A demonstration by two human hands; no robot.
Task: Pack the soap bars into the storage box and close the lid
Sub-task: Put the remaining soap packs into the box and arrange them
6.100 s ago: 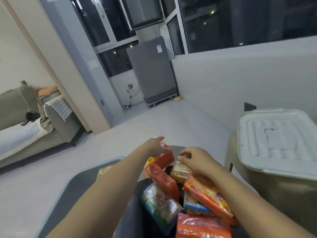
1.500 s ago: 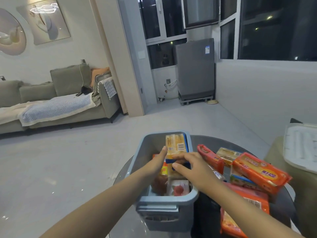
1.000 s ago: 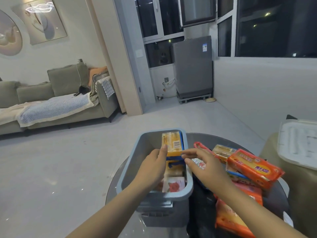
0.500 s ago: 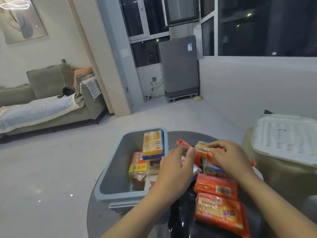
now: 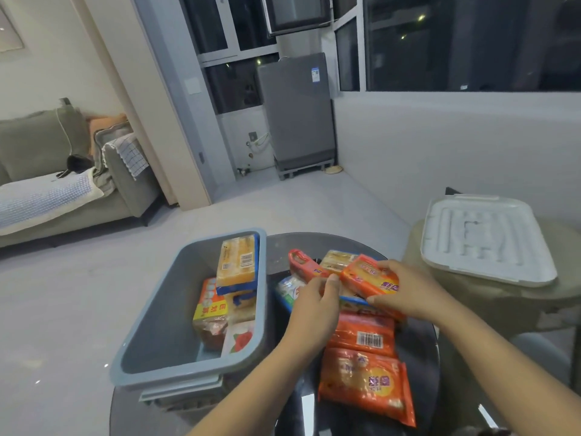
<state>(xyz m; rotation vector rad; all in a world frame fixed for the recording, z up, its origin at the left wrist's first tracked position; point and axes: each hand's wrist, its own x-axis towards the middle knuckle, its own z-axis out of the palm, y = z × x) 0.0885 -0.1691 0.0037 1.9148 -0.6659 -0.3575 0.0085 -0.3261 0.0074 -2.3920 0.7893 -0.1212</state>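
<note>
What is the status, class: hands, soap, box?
Both hands, left hand and right hand, on orange soap pack. Box part-filled. Lid off, aside.

I'm looking across a pale grey floor (image 5: 283,209), smooth and faintly glossy. Off to my left sits a grey-green sofa (image 5: 41,152) with a light blanket (image 5: 37,196) over the seat and a checked cloth (image 5: 127,154) over its arm. Cream wall (image 5: 63,58) behind it. Ahead, dark windows (image 5: 456,42) show night outside, small lights dotted in the glass. A grey appliance (image 5: 297,111) stands in the corner on a low stand.
</note>
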